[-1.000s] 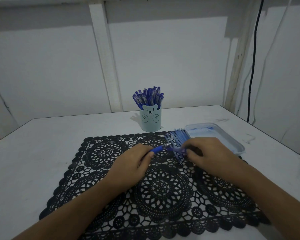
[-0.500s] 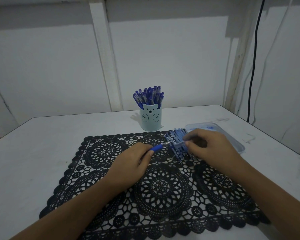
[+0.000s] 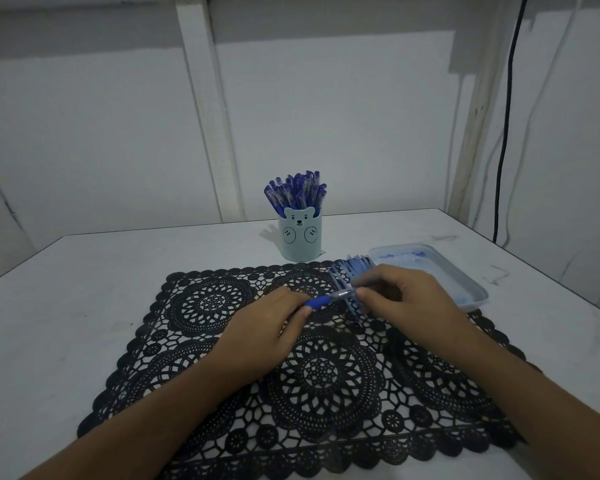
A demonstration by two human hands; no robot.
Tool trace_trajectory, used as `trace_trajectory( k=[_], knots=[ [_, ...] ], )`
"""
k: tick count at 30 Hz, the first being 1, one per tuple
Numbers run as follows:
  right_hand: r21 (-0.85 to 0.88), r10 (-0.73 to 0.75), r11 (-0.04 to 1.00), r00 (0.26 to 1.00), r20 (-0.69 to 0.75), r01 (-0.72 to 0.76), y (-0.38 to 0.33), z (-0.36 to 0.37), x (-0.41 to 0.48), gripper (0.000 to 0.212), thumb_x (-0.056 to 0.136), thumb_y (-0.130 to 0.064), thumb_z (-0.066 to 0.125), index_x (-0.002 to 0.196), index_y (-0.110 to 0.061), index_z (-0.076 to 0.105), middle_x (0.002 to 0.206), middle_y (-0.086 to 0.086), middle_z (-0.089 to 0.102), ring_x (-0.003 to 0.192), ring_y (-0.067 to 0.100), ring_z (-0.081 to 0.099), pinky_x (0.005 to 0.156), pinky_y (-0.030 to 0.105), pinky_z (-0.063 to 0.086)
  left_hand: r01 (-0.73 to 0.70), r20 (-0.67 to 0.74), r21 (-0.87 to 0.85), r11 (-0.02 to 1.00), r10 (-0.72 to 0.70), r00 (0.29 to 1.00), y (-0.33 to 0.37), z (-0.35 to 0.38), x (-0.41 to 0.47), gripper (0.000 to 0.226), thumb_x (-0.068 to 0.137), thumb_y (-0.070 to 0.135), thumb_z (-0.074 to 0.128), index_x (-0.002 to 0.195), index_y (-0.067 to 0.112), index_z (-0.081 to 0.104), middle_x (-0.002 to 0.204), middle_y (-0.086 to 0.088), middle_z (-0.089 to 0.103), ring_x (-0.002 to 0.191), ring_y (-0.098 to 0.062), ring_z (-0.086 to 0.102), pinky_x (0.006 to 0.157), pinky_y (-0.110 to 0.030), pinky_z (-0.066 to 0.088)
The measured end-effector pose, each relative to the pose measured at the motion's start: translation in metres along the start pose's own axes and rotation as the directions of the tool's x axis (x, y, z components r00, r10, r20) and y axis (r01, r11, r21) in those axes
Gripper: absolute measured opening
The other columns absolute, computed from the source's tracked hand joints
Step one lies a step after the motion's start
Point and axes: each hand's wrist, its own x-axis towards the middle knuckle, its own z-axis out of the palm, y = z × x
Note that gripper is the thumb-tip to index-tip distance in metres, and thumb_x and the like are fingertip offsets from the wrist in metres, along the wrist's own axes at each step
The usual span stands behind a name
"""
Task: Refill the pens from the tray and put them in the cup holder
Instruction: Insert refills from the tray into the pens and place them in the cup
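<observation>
White table (image 3: 84,306): bare surface lies open left of the black lace placemat (image 3: 326,375). The clear plastic tray (image 3: 465,282) overlaps the placemat's right edge. The pale blue bear-faced cup holder (image 3: 300,237), full of pens, stands beyond its far edge. My left hand (image 3: 260,334) grips the blue-gripped clear pen (image 3: 321,301). My right hand (image 3: 406,303) pinches its front end, against the fanned pale blue refills (image 3: 350,268).

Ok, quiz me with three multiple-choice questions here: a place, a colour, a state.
1. Where is the tray relative to the cup holder? A left of it; B right of it, nearer the person; C behind it.
2. What colour is the lace mat? A black; B red; C white.
3. What is the left hand doing? A lying flat; B holding a pen; C reaching into the cup.
Answers: B, it sits at the mat's far right corner; A, black lace on a pale table; B, fingers curl round the blue grip.
</observation>
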Motion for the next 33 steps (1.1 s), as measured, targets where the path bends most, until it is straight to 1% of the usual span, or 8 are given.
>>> trace_trajectory(
  k=[3, 11, 16, 19, 25, 29, 31, 33],
  knots=[
    [0.020, -0.002, 1.000, 1.000, 0.028, 0.001, 0.002, 0.005, -0.001, 0.016, 0.086, -0.015, 0.061, 0.085, -0.031, 0.062, 0.068, -0.011, 0.066, 0.061, -0.006, 0.059, 0.059, 0.006, 0.043, -0.047, 0.001, 0.041, 0.998, 0.047, 0.999, -0.001, 0.001, -0.002, 0.036, 0.093, 0.036, 0.032, 0.106, 0.018, 0.060, 0.081, 0.012, 0.053, 0.072, -0.004, 0.047, 0.062, -0.017, 0.039],
    [0.096, -0.023, 0.995, 0.998, 0.056, 0.018, 0.003, 0.016, -0.009, 0.022, 0.088, -0.010, 0.058, 0.085, -0.032, 0.060, 0.073, -0.009, 0.068, 0.067, -0.003, 0.063, 0.067, 0.010, 0.049, -0.079, 0.023, 0.113, 0.990, 0.077, 0.997, -0.003, -0.002, -0.005, 0.032, 0.092, 0.032, 0.030, 0.090, 0.017, 0.058, 0.069, 0.013, 0.050, 0.052, -0.008, 0.048, 0.047, -0.013, 0.028],
    [0.056, -0.041, 0.998, 0.999, -0.023, 0.042, 0.001, 0.018, -0.007, 0.017, 0.088, -0.014, 0.058, 0.088, -0.031, 0.061, 0.074, -0.010, 0.067, 0.071, -0.001, 0.063, 0.068, 0.010, 0.049, -0.020, 0.025, 0.155, 0.988, 0.016, 1.000, 0.004, -0.001, -0.001, 0.044, 0.091, 0.041, 0.023, 0.096, 0.016, 0.058, 0.074, 0.012, 0.049, 0.059, -0.010, 0.050, 0.049, -0.018, 0.034],
    [-0.062, -0.131, 0.990, 0.990, -0.055, 0.128, 0.002, 0.023, -0.007, 0.012, 0.087, -0.016, 0.060, 0.096, -0.020, 0.066, 0.079, -0.020, 0.063, 0.077, -0.005, 0.060, 0.071, 0.009, 0.047, -0.121, -0.047, 0.297, 0.947, 0.141, 0.989, 0.009, 0.002, 0.002, 0.034, 0.092, 0.037, 0.037, 0.105, 0.014, 0.058, 0.084, 0.003, 0.059, 0.069, -0.013, 0.055, 0.056, -0.026, 0.045],
    [-0.210, -0.315, 0.931, 0.948, -0.051, 0.298, 0.001, 0.030, -0.007, 0.026, 0.087, -0.032, 0.053, 0.104, -0.015, 0.065, 0.089, -0.021, 0.057, 0.084, -0.020, 0.050, 0.076, -0.001, 0.038, -0.208, -0.133, 0.396, 0.894, 0.280, 0.951, 0.006, 0.004, 0.002, 0.024, 0.091, 0.023, 0.048, 0.105, 0.009, 0.062, 0.092, -0.004, 0.061, 0.077, -0.019, 0.055, 0.064, -0.031, 0.044],
    [-0.287, -0.227, 0.933, 0.974, 0.005, 0.219, 0.009, 0.028, -0.003, 0.050, 0.090, -0.046, 0.036, 0.128, -0.018, 0.049, 0.115, -0.015, 0.051, 0.104, -0.012, 0.038, 0.090, -0.003, 0.023, -0.109, -0.177, 0.328, 0.938, 0.174, 0.969, 0.008, -0.010, 0.013, 0.025, 0.090, 0.025, 0.046, 0.103, 0.012, 0.064, 0.089, -0.002, 0.066, 0.076, -0.016, 0.059, 0.066, -0.030, 0.050],
    [-0.440, -0.210, 0.870, 0.975, 0.075, 0.221, 0.018, 0.029, -0.003, 0.054, 0.090, -0.045, 0.031, 0.129, -0.012, 0.050, 0.123, -0.002, 0.054, 0.114, 0.005, 0.044, 0.102, 0.015, 0.032, 0.049, -0.272, 0.155, 0.987, -0.005, 0.962, 0.016, -0.026, 0.026, 0.023, 0.091, 0.026, 0.050, 0.107, 0.013, 0.062, 0.089, 0.000, 0.068, 0.075, -0.014, 0.062, 0.068, -0.031, 0.054],
    [-0.564, -0.183, 0.786, 0.967, 0.177, 0.252, 0.028, 0.035, 0.000, 0.061, 0.089, -0.046, 0.025, 0.127, -0.007, 0.052, 0.129, 0.010, 0.053, 0.121, 0.023, 0.048, 0.102, 0.040, 0.041, 0.195, -0.361, -0.096, 0.976, -0.216, 0.907, 0.021, -0.046, 0.047, 0.022, 0.091, 0.023, 0.056, 0.111, 0.016, 0.057, 0.092, 0.006, 0.066, 0.080, -0.009, 0.062, 0.073, -0.022, 0.052]
  ],
)
